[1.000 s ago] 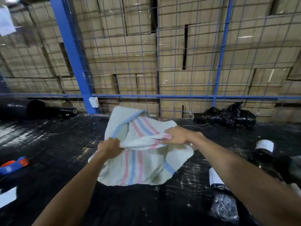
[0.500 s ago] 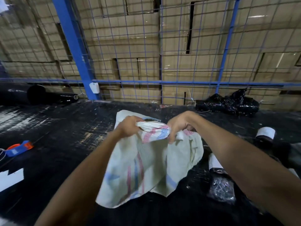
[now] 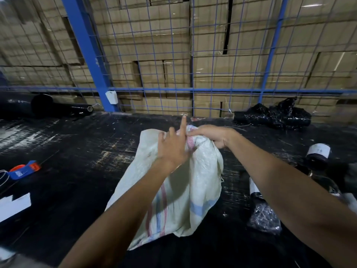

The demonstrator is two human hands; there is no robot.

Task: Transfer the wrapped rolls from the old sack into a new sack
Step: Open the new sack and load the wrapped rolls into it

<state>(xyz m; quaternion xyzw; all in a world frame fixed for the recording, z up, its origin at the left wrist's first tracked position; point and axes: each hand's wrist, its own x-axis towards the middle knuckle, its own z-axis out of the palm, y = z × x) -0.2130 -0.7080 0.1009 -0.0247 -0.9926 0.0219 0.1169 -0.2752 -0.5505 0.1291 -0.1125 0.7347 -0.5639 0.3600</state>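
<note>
A white woven sack [image 3: 195, 188] with red and blue stripes hangs limp in front of me over the black table. My right hand [image 3: 211, 136] grips its bunched top edge. My left hand [image 3: 173, 147] lies against the top of the sack with fingers spread and the index finger pointing up, holding nothing that I can see. Black wrapped rolls lie to the right: one with a white end label [image 3: 317, 152] and one beside the sack [image 3: 263, 213], partly hidden by my right forearm.
A blue wire-mesh fence [image 3: 191, 89] closes the table's far edge, with stacked cartons behind it. Black film rolls [image 3: 61, 108] lie at the far left, crumpled black plastic [image 3: 274, 115] at the far right. A blue and orange tape dispenser [image 3: 24, 170] and white paper [image 3: 14, 205] sit at left.
The sack's mouth has been gathered and lifted, so the sack now hangs lower. My left hand has let go of the edge and opened its fingers; my right hand keeps its grip.
</note>
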